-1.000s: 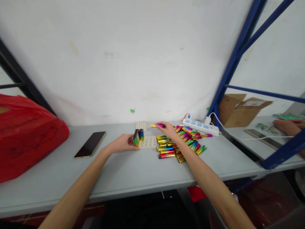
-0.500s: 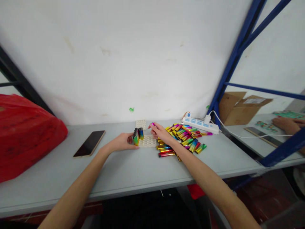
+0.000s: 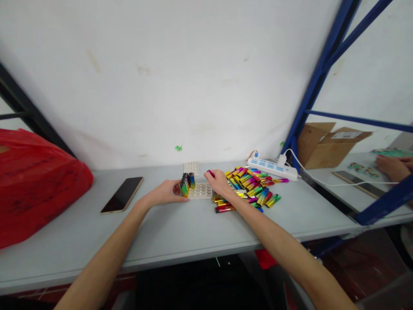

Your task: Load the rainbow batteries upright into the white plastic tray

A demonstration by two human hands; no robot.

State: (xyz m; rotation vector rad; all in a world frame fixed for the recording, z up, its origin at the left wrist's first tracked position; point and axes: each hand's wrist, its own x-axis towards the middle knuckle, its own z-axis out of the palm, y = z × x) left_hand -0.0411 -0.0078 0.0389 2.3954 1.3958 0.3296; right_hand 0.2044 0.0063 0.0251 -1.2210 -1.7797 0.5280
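Note:
Several shiny metallic-coloured cylinders (image 3: pixel 184 188) stand upright at the left end of a pale tray with round holes (image 3: pixel 200 190). My left hand (image 3: pixel 167 192) curves around them from the left, its fingers and thumb against their sides. Over the right part of the tray, my right hand (image 3: pixel 217 181) is closed on a small purple cylinder (image 3: pixel 211 173) between its fingertips. A heap of loose gold, red, green and purple cylinders (image 3: pixel 254 185) lies just right of that hand. A second pale holed tray (image 3: pixel 191 168) is behind, near the wall.
A dark phone (image 3: pixel 122 195) and a red plastic bag (image 3: pixel 38 185) lie to the left. White power strip (image 3: pixel 272 167) with a cable is behind the heap. A blue frame post (image 3: pixel 314 82), a cardboard box (image 3: pixel 325 148) and another person's hands (image 3: pixel 392 167) are at right.
My right hand has turned and shifted slightly right, with the purple cylinder in its fingertips. My left hand stays around the standing cylinders.

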